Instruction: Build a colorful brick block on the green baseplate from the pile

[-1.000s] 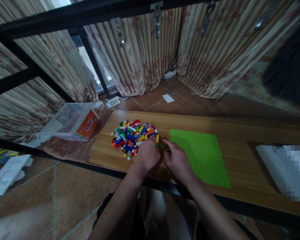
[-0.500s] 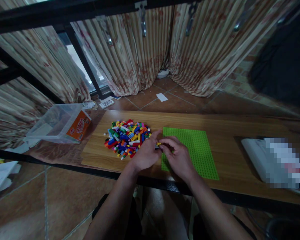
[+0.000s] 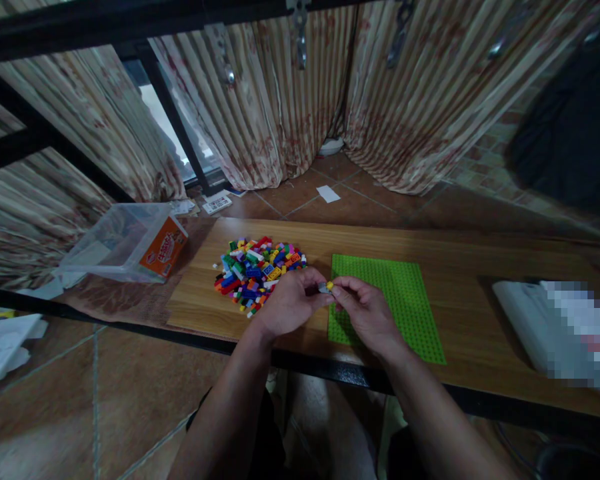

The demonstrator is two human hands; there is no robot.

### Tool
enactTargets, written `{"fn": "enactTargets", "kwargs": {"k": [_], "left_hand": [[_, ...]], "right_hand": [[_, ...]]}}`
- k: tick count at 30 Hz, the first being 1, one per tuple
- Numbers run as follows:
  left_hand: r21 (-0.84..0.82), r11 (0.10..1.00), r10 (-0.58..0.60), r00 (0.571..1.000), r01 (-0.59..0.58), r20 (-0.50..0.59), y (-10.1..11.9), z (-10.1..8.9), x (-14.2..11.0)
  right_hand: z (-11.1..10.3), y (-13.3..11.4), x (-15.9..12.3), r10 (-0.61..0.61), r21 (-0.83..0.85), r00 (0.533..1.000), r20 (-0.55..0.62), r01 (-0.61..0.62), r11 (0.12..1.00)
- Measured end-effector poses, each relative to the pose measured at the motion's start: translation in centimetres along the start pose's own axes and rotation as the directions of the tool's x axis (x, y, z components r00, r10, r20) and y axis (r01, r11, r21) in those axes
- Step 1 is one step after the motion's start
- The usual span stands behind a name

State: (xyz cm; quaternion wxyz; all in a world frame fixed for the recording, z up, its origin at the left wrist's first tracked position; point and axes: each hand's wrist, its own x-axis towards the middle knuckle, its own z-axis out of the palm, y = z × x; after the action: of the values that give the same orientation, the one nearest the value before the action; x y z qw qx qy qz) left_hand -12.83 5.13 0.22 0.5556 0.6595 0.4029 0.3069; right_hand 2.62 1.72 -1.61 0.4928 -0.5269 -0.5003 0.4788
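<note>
My left hand (image 3: 294,301) is closed, its thumb and fingers pinching a small grey brick (image 3: 323,287). My right hand (image 3: 369,312) is closed too, with its fingertips on a small yellow brick (image 3: 330,285) that touches the grey one. Both hands meet just above the left edge of a green studded baseplate (image 3: 400,293). Beside my left hand lies a heap of many-coloured building bricks (image 3: 253,272) on the wooden tabletop (image 3: 195,293). Fingers partly hide both small bricks.
A clear plastic box (image 3: 120,240) with an orange label sits left of the board. At the right end of the table is a pale object (image 3: 515,320), partly blurred out. Curtains (image 3: 290,113) hang behind, and a white paper (image 3: 329,194) lies on the tiled floor.
My fingers have opened a little around the bricks, so the yellow and grey pieces show more. The whole view has shifted slightly, with the table appearing a bit further right.
</note>
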Motion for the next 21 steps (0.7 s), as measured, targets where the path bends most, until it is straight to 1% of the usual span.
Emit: {"fn": "enactTargets", "kwargs": {"k": [3,4,5,6,8,10,12,14,16,18,21], "left_hand": [[-0.016,1.000,0.004,0.997,-0.003,0.080,0.0,-0.8,-0.2],[-0.020,1.000,0.002,0.996,0.000,0.085,0.0,-1.2,-0.3],[-0.025,1.000,-0.002,0.998,0.004,0.067,0.1,-1.7,-0.4],[-0.037,0.999,-0.003,1.000,0.004,0.018,0.2,-2.4,-0.5],[-0.096,0.995,0.001,0.988,-0.015,-0.154,0.6,-3.8,-0.7],[-0.170,0.984,-0.012,0.941,-0.049,-0.337,0.8,-5.2,-1.0],[-0.211,0.976,-0.044,0.896,-0.056,-0.441,0.9,-6.1,-1.2],[-0.207,0.978,-0.068,0.881,-0.035,-0.469,0.7,-6.4,-1.3],[-0.191,0.981,-0.067,0.880,-0.027,-0.470,0.2,-6.4,-1.2],[-0.177,0.984,-0.048,0.886,-0.039,-0.462,-0.3,-6.2,-1.0],[-0.153,0.987,-0.026,0.892,-0.049,-0.450,-0.8,-6.1,-0.9]], "right_hand": [[0.1,-0.1,0.1,0.037,0.056,0.999,0.028,-0.039,0.998],[0.2,-0.1,0.1,0.033,0.044,0.999,0.014,-0.034,0.998],[0.2,0.0,0.0,0.013,0.004,1.000,-0.009,-0.013,1.000],[0.3,0.1,0.0,-0.024,-0.071,0.999,-0.036,0.021,0.997],[0.4,0.6,-0.3,-0.130,-0.286,0.990,-0.054,0.109,0.952],[0.8,1.2,-0.5,-0.215,-0.482,0.977,0.012,0.194,0.855],[1.4,2.0,-0.6,-0.243,-0.603,0.965,0.101,0.254,0.756],[2.2,2.7,-0.5,-0.252,-0.678,0.955,0.157,0.290,0.675],[3.0,3.3,-0.2,-0.261,-0.721,0.949,0.176,0.305,0.622],[3.8,3.6,0.2,-0.281,-0.719,0.945,0.169,0.313,0.620],[4.4,3.4,0.8,-0.320,-0.664,0.942,0.104,0.305,0.683]]}}
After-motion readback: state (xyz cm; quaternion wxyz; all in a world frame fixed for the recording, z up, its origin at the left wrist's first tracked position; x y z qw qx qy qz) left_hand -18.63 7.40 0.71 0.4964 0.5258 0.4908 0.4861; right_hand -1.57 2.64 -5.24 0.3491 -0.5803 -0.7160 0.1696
